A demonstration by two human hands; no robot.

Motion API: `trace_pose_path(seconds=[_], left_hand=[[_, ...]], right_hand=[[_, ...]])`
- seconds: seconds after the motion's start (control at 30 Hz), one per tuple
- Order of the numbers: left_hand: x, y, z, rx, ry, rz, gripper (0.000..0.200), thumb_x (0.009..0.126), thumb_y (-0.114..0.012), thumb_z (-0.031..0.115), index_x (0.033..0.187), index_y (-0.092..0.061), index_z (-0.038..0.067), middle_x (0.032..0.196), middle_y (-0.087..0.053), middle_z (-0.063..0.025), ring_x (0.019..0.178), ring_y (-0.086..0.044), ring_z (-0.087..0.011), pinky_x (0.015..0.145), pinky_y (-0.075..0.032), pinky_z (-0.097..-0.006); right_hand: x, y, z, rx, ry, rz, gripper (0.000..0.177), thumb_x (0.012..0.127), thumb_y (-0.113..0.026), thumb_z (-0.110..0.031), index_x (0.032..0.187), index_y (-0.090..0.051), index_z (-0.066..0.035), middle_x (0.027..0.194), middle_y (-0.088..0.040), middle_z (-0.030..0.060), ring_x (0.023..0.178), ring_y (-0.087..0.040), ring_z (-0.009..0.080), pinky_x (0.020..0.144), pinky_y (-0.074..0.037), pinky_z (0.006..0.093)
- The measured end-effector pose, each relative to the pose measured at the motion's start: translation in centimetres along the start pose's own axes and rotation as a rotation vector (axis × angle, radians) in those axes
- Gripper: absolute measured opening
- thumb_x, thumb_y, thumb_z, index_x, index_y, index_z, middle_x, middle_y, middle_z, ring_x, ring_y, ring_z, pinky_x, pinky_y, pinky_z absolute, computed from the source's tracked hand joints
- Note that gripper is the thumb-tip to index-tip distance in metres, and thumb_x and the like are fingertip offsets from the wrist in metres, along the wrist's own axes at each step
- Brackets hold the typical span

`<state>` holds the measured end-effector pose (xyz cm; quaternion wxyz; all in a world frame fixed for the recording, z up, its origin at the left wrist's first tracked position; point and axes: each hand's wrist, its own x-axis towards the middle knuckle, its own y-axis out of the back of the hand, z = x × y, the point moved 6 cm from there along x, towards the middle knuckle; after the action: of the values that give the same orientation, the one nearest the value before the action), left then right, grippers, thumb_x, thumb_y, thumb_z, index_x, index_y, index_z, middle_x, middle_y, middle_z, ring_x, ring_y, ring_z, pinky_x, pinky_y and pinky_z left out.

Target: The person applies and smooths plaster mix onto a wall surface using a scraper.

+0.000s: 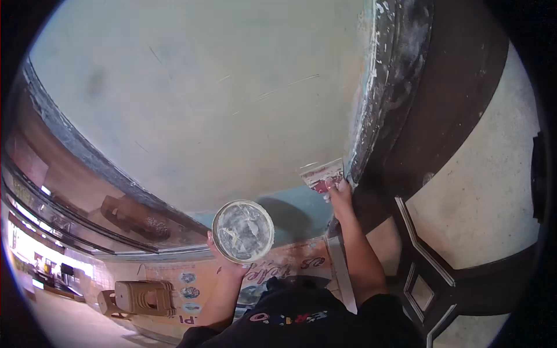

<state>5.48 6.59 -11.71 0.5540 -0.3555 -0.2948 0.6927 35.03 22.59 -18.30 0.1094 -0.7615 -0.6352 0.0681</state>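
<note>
Viewed from my remote seat, item one: left hand [227, 264], gripping a round dish [243, 232] at its near left side; the dish sits just above that grip, its inside smeared with whitish paste. Item two: right hand [339, 193], fingers closed on a scraper [322, 174], broad blade extending up from the grip, pale residue on it (whether the blade touches the surface behind, I cannot tell). Item three: pale green panel [197, 110], above both grips, scratched. Item four: dark border [400, 75], right of and above the right grip, white-streaked. Item five: brown chairs [142, 297], below and left of the left grip, well apart
</note>
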Motion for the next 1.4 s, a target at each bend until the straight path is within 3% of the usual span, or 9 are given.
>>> trace_pose_path(seconds=[0.3, 0.4, 0.6, 0.7, 0.83, 0.97, 1.1, 1.27, 1.4], left_hand=[[-0.2, 2.1, -2.2, -0.133, 0.096, -0.021, 0.076, 0.083, -0.042, 0.07, 0.137, -0.044, 0.017, 0.139, -0.045, -0.0108, 0.123, -0.047, -0.0338, 0.098, -0.043, -0.0539], [-0.6, 1.4, -3.1, -0.143, 0.143, 0.005, 0.078, 0.082, -0.042, 0.072, 0.137, -0.044, 0.016, 0.138, -0.046, -0.0113, 0.122, -0.047, -0.0346, 0.097, -0.043, -0.0545], [-0.8, 1.9, -4.3, -0.095, 0.157, -0.022, 0.079, 0.083, -0.039, 0.072, 0.138, -0.043, 0.016, 0.138, -0.045, -0.0119, 0.123, -0.046, -0.0356, 0.098, -0.041, -0.0565], [-1.1, 2.1, -4.9, -0.063, 0.186, -0.01, 0.077, 0.084, -0.037, 0.071, 0.138, -0.043, 0.016, 0.139, -0.045, -0.0122, 0.124, -0.046, -0.0361, 0.098, -0.04, -0.0573], [-1.2, -0.1, -5.8, -0.15, 0.267, -0.074, 0.074, 0.085, -0.036, 0.069, 0.137, -0.044, 0.016, 0.139, -0.045, -0.012, 0.124, -0.046, -0.0357, 0.098, -0.041, -0.0572], [-1.1, -0.2, -6.3, -0.184, 0.287, -0.102, 0.075, 0.084, -0.038, 0.069, 0.138, -0.044, 0.017, 0.139, -0.045, -0.0123, 0.124, -0.047, -0.0361, 0.098, -0.041, -0.0577], [-1.4, 0.9, -6.7, -0.125, 0.283, -0.083, 0.078, 0.082, -0.042, 0.071, 0.138, -0.043, 0.016, 0.139, -0.045, -0.0132, 0.124, -0.046, -0.0365, 0.097, -0.042, -0.057], [-1.8, 1.3, -7.6, -0.131, 0.344, -0.068, 0.079, 0.081, -0.041, 0.072, 0.137, -0.043, 0.017, 0.136, -0.046, -0.0131, 0.122, -0.047, -0.0374, 0.094, -0.045, -0.057], [-1.6, 1.1, -8.0, -0.134, 0.381, -0.074, 0.078, 0.082, -0.04, 0.072, 0.137, -0.043, 0.017, 0.137, -0.046, -0.0128, 0.122, -0.048, -0.0377, 0.095, -0.044, -0.0575]], right_hand=[[-2.2, 0.1, 0.7, -0.057, 0.162, 0.061, 0.03, 0.092, -0.059, -0.011, 0.119, -0.051, -0.001, 0.098, -0.06, 0.0032, 0.077, -0.057, 0.0106, 0.066, -0.046, 0.0258], [-1.0, -1.7, -0.5, -0.089, -0.127, 0.018, 0.034, 0.092, -0.06, -0.017, 0.12, -0.053, 0.001, 0.11, -0.062, 0.0111, 0.096, -0.058, 0.0164, 0.082, -0.047, 0.0326], [-3.8, 2.8, 10.0, -0.001, -0.052, 0.091, 0.034, 0.092, -0.06, -0.018, 0.119, -0.053, 0.001, 0.108, -0.062, 0.0104, 0.098, -0.057, 0.016, 0.083, -0.047, 0.0315], [-3.8, -0.1, 0.1, -0.091, 0.153, 0.114, 0.027, 0.092, -0.06, -0.016, 0.113, -0.053, 0.0, 0.095, -0.061, 0.0062, 0.089, -0.058, 0.0168, 0.078, -0.047, 0.0291], [-0.1, -1.0, -1.3, -0.078, -0.149, 0.008, 0.035, 0.091, -0.062, -0.019, 0.117, -0.052, 0.002, 0.103, -0.059, 0.0111, 0.095, -0.056, 0.0198, 0.082, -0.045, 0.0319], [-2.5, 2.9, 7.6, -0.365, -0.094, 0.166, 0.041, 0.089, -0.064, -0.021, 0.124, -0.052, -0.002, 0.109, -0.06, 0.0104, 0.098, -0.058, 0.0211, 0.087, -0.046, 0.0342], [-5.0, 4.7, 13.3, -0.03, -0.133, 0.127, 0.043, 0.09, -0.063, -0.022, 0.125, -0.05, 0.0, 0.112, -0.061, 0.0093, 0.102, -0.057, 0.0196, 0.088, -0.045, 0.0333], [-2.2, -1.0, -3.8, -0.125, 0.197, 0.045, 0.035, 0.089, -0.065, -0.022, 0.114, -0.055, 0.001, 0.101, -0.064, 0.0105, 0.089, -0.059, 0.0176, 0.08, -0.047, 0.0329], [-2.0, -2.4, -8.1, -0.355, 0.043, 0.112, 0.036, 0.089, -0.064, -0.022, 0.114, -0.054, 0.001, 0.101, -0.064, 0.0109, 0.089, -0.06, 0.0201, 0.08, -0.048, 0.0343]])
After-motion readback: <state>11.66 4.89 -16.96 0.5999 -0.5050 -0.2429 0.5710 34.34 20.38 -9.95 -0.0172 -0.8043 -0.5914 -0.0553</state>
